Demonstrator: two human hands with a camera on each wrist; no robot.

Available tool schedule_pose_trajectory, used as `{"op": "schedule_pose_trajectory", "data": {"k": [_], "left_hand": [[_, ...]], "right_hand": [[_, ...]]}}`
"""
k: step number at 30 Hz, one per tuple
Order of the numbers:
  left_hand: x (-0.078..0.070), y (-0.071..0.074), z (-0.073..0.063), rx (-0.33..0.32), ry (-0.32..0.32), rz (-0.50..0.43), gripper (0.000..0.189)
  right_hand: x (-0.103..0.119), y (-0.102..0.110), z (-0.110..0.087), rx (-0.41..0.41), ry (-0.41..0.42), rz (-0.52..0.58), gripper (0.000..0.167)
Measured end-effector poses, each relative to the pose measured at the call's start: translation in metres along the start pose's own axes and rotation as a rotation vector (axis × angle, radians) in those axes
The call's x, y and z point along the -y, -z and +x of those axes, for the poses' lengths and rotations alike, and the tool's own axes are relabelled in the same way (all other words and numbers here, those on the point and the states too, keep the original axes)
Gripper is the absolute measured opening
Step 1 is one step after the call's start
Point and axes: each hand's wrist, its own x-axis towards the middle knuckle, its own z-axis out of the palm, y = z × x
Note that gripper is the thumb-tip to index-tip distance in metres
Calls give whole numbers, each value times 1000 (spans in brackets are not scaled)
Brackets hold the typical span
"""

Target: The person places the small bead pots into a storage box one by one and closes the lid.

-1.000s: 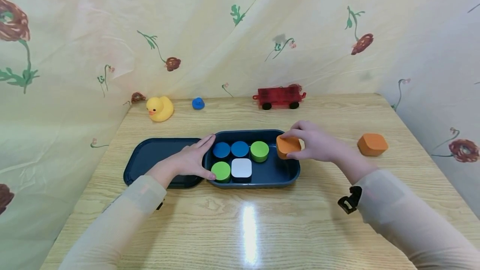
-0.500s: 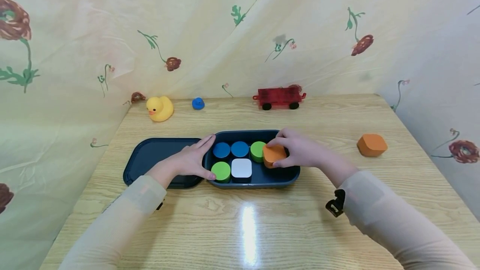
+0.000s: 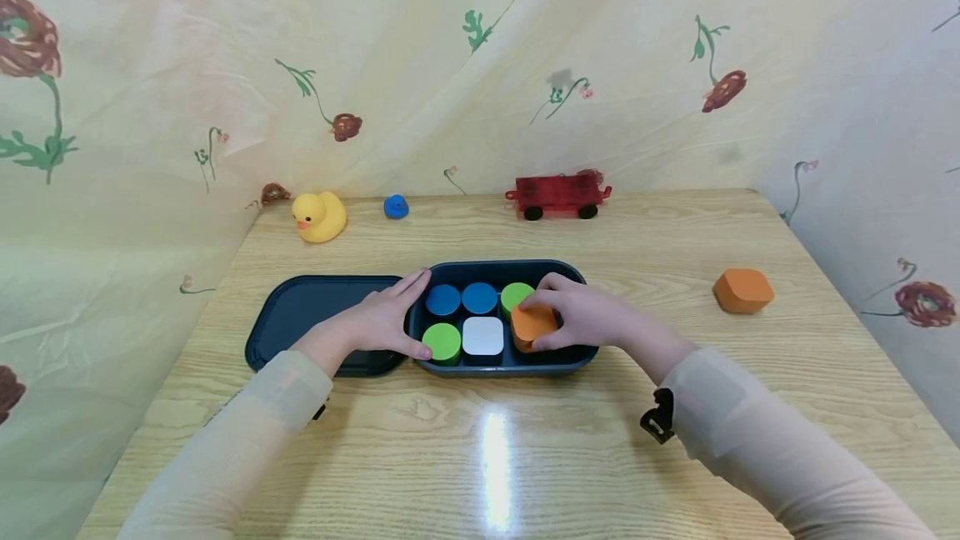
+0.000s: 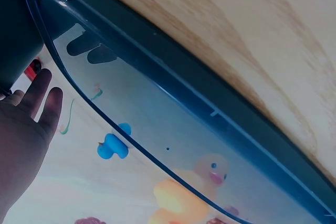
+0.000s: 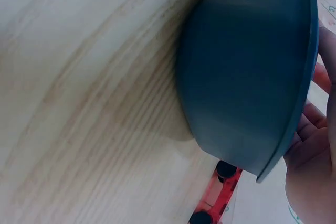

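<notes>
In the head view a dark blue box [image 3: 572,358] holds two blue round blocks [image 3: 480,298], two green round blocks [image 3: 442,343] and a white-topped square block [image 3: 483,336]. My right hand [image 3: 588,313] pinches an orange rounded block [image 3: 533,327] between thumb and fingers, inside the box, beside the white-topped block and in front of the rear green one. With fingers fairly straight, my left hand [image 3: 382,323] rests on the box's left end, the thumb by the front green block. In the right wrist view the box wall hides the held block.
A dark lid [image 3: 300,319] lies left of the box, partly under my left forearm. Another orange block [image 3: 743,290] sits at the right. Along the back stand a yellow duck [image 3: 320,217], a small blue duck [image 3: 396,207] and a red wagon [image 3: 558,195].
My right hand has carried the orange block left and toward the front, from the box's right end to beside the white-topped block. My left hand has stayed in place.
</notes>
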Motion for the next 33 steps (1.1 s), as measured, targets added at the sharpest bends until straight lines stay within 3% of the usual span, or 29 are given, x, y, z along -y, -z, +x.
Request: {"op": "schedule_pose_trajectory", "data": {"k": [15, 33], "left_hand": [[0, 0, 0, 1, -4, -11, 119], [-1, 0, 0, 1, 5, 1, 119]], "right_hand": [[6, -17, 8, 24, -9, -58, 50], [7, -20, 10, 25, 0, -64, 50]]}}
